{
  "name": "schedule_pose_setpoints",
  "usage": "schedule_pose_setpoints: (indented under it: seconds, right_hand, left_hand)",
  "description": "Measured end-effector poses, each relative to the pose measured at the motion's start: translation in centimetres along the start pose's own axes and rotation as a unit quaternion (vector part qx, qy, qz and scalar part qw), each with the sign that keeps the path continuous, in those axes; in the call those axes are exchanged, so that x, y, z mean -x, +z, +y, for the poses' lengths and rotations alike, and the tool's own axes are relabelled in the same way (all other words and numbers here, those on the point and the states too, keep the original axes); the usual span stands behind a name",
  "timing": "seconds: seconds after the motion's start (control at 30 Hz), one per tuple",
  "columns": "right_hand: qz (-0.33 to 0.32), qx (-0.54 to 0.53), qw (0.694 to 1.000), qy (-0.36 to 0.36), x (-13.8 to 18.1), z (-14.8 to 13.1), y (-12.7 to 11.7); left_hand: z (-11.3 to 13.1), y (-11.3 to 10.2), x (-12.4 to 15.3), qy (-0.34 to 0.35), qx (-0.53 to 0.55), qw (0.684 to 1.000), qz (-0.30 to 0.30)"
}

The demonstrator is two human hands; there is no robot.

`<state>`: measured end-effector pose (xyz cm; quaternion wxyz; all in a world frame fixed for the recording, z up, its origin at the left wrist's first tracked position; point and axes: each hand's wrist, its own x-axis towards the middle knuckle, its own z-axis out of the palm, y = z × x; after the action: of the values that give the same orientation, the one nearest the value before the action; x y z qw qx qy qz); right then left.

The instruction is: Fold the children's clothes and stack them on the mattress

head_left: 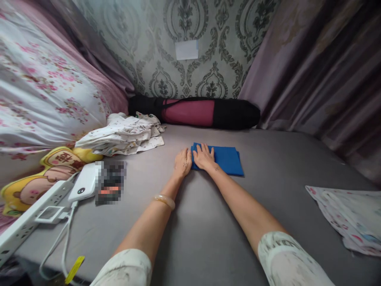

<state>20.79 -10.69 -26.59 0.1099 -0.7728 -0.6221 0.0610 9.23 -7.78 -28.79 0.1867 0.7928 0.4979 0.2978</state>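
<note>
A flat, folded blue cloth-like piece (228,161) lies on the grey bed-like surface (268,159) in front of me. Its layers are slightly offset at the right edge. My right hand (203,157) rests palm down on its left part, fingers stretched out. Beside the left edge, my left hand (183,161) lies on the grey surface with its fingers extended and close together, touching or nearly touching the blue edge. A pale bangle (164,201) circles my left wrist.
A long black and maroon bag (190,112) lies along the patterned wall. On the left are crumpled white fabric (127,134), a yellow plush (29,188), a white power bank (84,182), a power strip (35,210) and a blurred dark object (110,184). Folded printed cloth (351,218) lies right.
</note>
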Motion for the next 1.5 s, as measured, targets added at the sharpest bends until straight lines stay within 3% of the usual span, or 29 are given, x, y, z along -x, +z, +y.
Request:
schedule_pose_setpoints:
  seconds: [0.1, 0.3, 0.47, 0.63, 0.73, 0.83, 0.93, 1.03, 1.27, 1.5]
  right_hand:
    - [0.014, 0.021, 0.999, -0.029, -0.3, -1.1, 0.0]
    - [-0.035, 0.038, 0.997, -0.058, -0.1, -1.7, 1.1]
    - [-0.013, -0.025, 0.998, -0.047, -0.1, -1.4, 0.9]
    - [0.104, -0.029, 0.994, 0.012, 0.7, 2.3, 0.0]
    - [0.103, 0.015, 0.993, 0.047, 1.8, 5.6, -0.5]
    - [0.081, 0.045, 0.995, 0.045, 2.5, 7.7, -0.8]
    - [0.064, 0.052, 0.996, 0.041, 2.8, 8.2, -0.6]
    - [0.071, 0.042, 0.995, 0.049, 2.8, 8.1, -0.2]
    - [0.057, 0.019, 0.996, 0.060, 2.7, 8.8, -0.8]
    - [0.061, 0.026, 0.989, 0.132, 3.4, 9.9, -1.2]
  left_hand:
    - [-0.1, 0.0, 0.0, -0.014, 0.019, 1.000, 0.003]
    - [-0.1, -0.1, -0.1, -0.018, 0.019, 1.000, -0.004]
    - [-0.2, -0.4, 0.0, -0.007, 0.006, 1.000, -0.024]
    - [0.4, -0.4, -0.4, -0.042, -0.017, 0.998, -0.042]
    - [2.1, 0.3, -1.1, -0.031, -0.069, 0.996, -0.041]
    - [4.2, 1.5, -1.7, 0.039, -0.117, 0.990, -0.068]
    - [5.3, 3.0, -1.8, 0.091, -0.149, 0.978, -0.116]
    - [4.9, 4.2, -1.7, 0.096, -0.165, 0.970, -0.148]
    - [4.6, 4.1, -2.1, 0.085, -0.174, 0.965, -0.175]
    - [3.9, 4.1, -2.1, 0.058, -0.141, 0.979, -0.132]
